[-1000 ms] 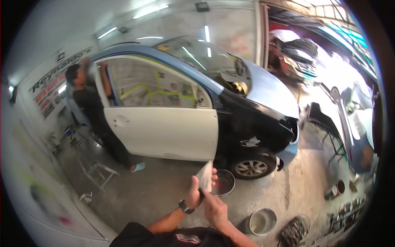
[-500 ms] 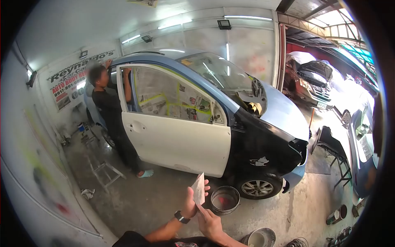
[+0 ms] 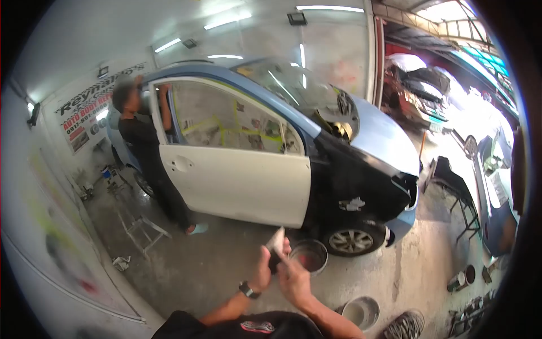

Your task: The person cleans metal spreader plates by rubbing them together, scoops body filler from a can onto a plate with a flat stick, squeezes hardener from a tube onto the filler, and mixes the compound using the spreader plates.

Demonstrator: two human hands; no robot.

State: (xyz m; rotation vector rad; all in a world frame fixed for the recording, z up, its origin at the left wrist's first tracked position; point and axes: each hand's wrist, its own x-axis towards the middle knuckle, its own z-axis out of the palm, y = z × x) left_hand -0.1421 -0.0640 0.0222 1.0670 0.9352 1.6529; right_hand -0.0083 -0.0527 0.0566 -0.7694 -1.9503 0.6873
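Note:
My left hand [image 3: 262, 271], with a dark watch on its wrist, is wrapped round a small flat piece of sandpaper [image 3: 276, 242], pale at its top and dark lower down. My right hand [image 3: 294, 281] is closed with its fingertips at the sheet's right side; motion blurs the exact grip. Both hands are in front of my body, near the bottom centre. Just beyond them a round bucket [image 3: 311, 261] with something reddish inside stands on the floor. Farther on is a blue car with a white door [image 3: 237, 183] and a black fender [image 3: 353, 175].
A co-worker [image 3: 144, 135] stands at the door's rear edge, both arms raised to the frame. A metal step stool [image 3: 141, 229] is at left. A second bucket [image 3: 361, 313] sits near my shoe [image 3: 405, 325]. A bumper on a stand [image 3: 451, 183] and other cars are at right.
My view has tilted down and shifted. My right hand has moved up along the sandpaper, and the sheet now shows a dark face. The co-worker remains at the door.

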